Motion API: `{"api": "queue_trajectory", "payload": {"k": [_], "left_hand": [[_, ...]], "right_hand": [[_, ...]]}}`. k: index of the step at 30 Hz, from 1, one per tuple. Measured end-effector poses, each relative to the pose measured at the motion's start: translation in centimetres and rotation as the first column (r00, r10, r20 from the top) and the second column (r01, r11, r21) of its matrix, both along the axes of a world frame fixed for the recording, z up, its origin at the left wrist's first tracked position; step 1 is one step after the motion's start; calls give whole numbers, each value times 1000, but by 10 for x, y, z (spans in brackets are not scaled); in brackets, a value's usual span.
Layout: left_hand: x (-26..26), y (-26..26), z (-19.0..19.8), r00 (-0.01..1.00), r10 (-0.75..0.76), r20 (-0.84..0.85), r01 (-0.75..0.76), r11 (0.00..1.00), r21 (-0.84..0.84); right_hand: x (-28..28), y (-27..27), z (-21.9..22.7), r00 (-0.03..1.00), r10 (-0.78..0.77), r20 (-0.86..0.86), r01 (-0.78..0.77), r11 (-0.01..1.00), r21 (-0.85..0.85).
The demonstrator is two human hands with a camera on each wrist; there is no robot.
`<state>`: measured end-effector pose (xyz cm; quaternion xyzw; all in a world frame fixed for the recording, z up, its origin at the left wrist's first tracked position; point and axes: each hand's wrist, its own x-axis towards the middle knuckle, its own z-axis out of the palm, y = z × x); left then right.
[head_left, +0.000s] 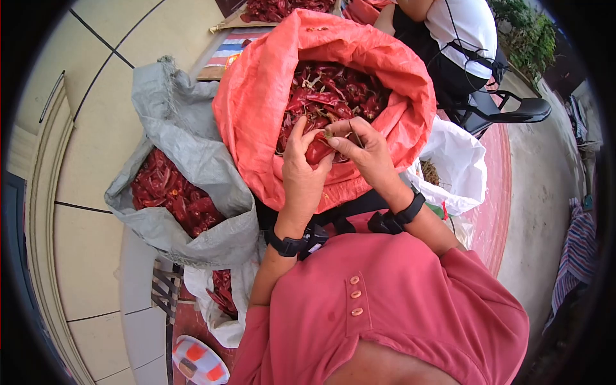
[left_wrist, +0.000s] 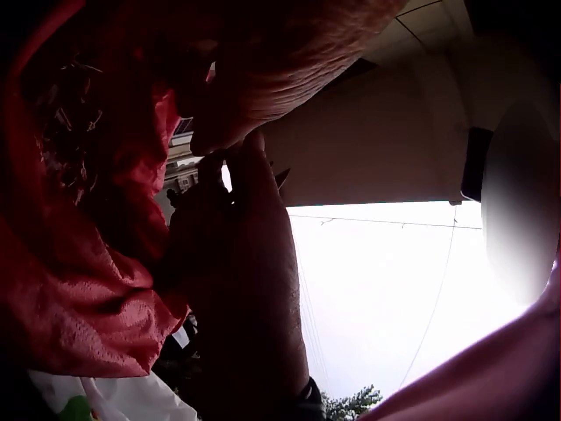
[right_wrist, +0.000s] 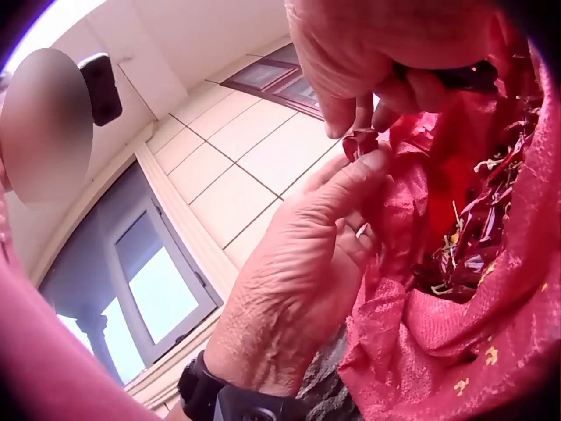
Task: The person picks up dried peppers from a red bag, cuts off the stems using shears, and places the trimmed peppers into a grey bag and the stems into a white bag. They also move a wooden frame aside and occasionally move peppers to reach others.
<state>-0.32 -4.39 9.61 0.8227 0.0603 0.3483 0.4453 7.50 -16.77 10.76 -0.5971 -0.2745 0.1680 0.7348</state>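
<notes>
Over the mouth of a large red woven sack filled with dried red chillies, both hands meet at one red chilli. The left hand holds its body between thumb and fingers. Thumb and forefinger of the right hand pinch its stem end. In the right wrist view the left hand and right hand meet at the chilli. The left wrist view is dark; the right hand and left hand show there with fingertips close together.
A grey sack of chillies stands at the left, with a smaller white bag below it. On the right is a white bag with stems inside. Another person sits by a black chair at the upper right.
</notes>
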Motion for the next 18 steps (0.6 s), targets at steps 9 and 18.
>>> {"api": "queue_trajectory", "payload": {"k": [9,18], "left_hand": [[-12,2,-5,987,-78,-140,80,997,9],[-13,3,-2,986,-165,-19,164,986,-13]], "right_hand": [[11,-6,-8,938,124,-323,-99,991,94],[12,-6,-13,873,114,-474,-85,993,82]]}}
